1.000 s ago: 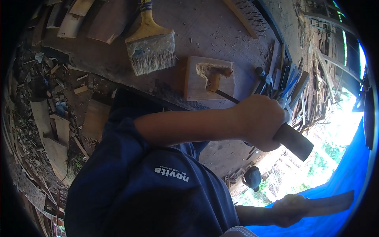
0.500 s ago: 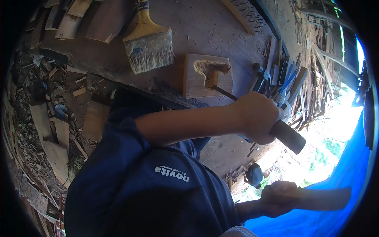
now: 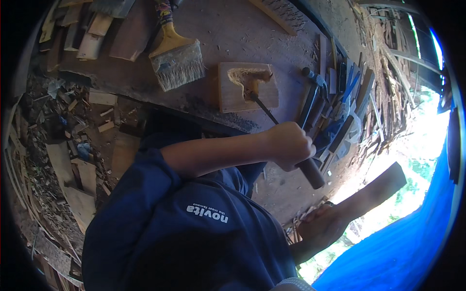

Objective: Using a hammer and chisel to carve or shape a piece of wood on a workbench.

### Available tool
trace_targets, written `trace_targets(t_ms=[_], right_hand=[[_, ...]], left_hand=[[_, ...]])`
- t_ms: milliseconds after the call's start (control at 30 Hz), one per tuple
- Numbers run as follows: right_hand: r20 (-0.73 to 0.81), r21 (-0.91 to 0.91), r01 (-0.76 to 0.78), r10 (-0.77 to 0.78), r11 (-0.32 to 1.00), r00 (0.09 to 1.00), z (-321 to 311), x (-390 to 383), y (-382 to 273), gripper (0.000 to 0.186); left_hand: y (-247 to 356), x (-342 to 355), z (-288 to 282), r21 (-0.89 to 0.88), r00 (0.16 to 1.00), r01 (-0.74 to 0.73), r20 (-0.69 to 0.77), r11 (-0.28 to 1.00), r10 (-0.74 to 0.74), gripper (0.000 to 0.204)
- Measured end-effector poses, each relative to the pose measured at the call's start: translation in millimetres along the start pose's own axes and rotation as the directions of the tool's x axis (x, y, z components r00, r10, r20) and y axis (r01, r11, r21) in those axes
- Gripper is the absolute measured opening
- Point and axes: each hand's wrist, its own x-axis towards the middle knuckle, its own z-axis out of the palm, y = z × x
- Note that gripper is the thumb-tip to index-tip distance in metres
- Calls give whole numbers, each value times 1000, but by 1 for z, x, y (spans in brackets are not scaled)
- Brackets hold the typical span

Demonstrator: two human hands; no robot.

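My left hand point(image 3: 289, 144) grips the dark handle of a chisel point(image 3: 310, 173), whose thin shaft slants up-left into the carved recess of a wooden block point(image 3: 227, 100) on the workbench point(image 3: 218, 36). The recess has rough pale edges; the chisel's tip sits in its lower part. My right hand point(image 3: 318, 220), at lower right, is closed around the end of a flat wooden bat point(image 3: 376, 191), held apart from the chisel handle and angled up-right.
A wide paintbrush point(image 3: 175, 63) lies left of the block. Board offcuts point(image 3: 94, 34) pile at upper left, a hammer point(image 3: 314, 80) and other tools lie right, a nail-studded strip point(image 3: 276, 17) behind. Wood scraps point(image 3: 68, 165) litter the ground; a blue tarp point(image 3: 383, 247) is at lower right.
My right hand has raised the wooden bat, now tilted upward. My left hand and the chisel handle appear further left, with the tip still in the recess; the view has shifted slightly.
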Motion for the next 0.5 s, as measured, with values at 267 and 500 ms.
trace_targets(t_ms=[267, 500], right_hand=[[-78, 292, -19, 43, 956, 996, -6, -9, 54, 42], [39, 336, -283, 287, 898, 957, 14, -26, 90, 36]], left_hand=[[49, -69, -21, 146, 964, -75, -242, 986, 109, 37], [5, -105, -82, 151, 673, 722, -379, 675, -635, 94]])
